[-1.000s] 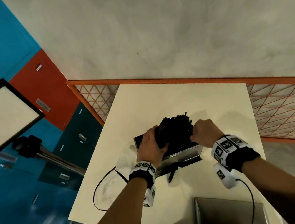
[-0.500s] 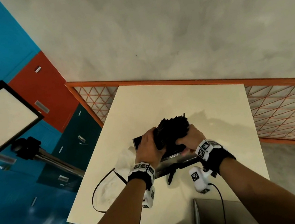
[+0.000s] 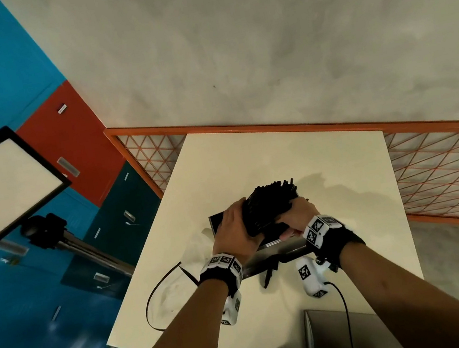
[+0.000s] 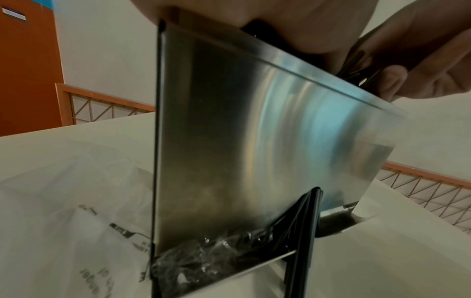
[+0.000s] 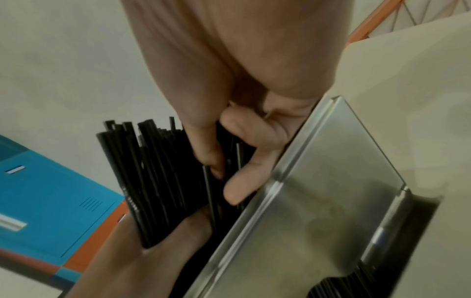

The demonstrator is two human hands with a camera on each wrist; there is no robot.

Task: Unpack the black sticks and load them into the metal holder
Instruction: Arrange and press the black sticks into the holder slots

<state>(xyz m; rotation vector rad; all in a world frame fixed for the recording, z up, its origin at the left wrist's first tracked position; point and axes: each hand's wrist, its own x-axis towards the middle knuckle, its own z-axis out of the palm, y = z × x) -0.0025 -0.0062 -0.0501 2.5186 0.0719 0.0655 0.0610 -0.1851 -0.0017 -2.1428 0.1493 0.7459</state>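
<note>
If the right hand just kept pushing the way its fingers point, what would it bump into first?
Most likely more of the black sticks. The right hand already has its fingers dug into the bundle, which stands in the metal holder. Beyond it sits the left hand, though depth is hard to judge.

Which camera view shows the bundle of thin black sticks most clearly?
The right wrist view: the thin black sticks fill its middle, individually visible. The head view shows a dark bundle between both hands; the left wrist view shows few, near the holder's bottom.
</note>
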